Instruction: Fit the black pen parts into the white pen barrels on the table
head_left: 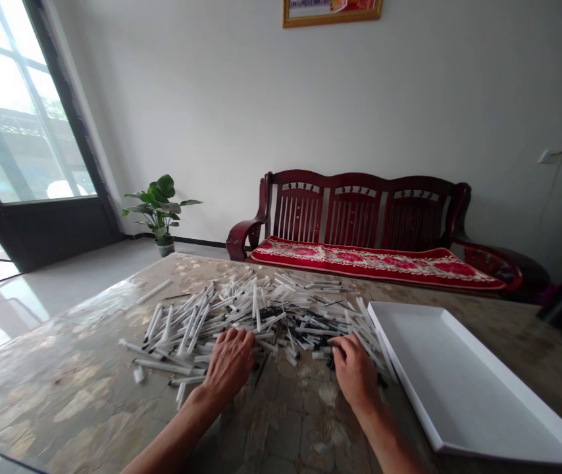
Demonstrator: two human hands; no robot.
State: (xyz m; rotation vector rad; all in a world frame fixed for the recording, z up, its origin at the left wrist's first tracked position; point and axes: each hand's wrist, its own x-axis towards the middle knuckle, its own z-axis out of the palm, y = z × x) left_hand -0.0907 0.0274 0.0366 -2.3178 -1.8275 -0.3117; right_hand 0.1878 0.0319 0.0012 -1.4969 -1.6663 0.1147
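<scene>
White tubes (256, 299) and black pieces (305, 324) lie in one jumbled heap on the patterned table (281, 424). Looks early to me: nearly everything's loose, no neat row set apart. My left hand (231, 359), palm down, fingers loosely curled, is over the heap's near edge; can't tell if it grips anything. My right hand (355, 368), thumb and forefinger close together, is at some black pieces; hold unclear. White tray (473, 375) just right of the heap, bench (301, 214) beyond.

Reddish wooden bench (355, 214), pale wall (202, 112), apparently glazed door (58, 227).
</scene>
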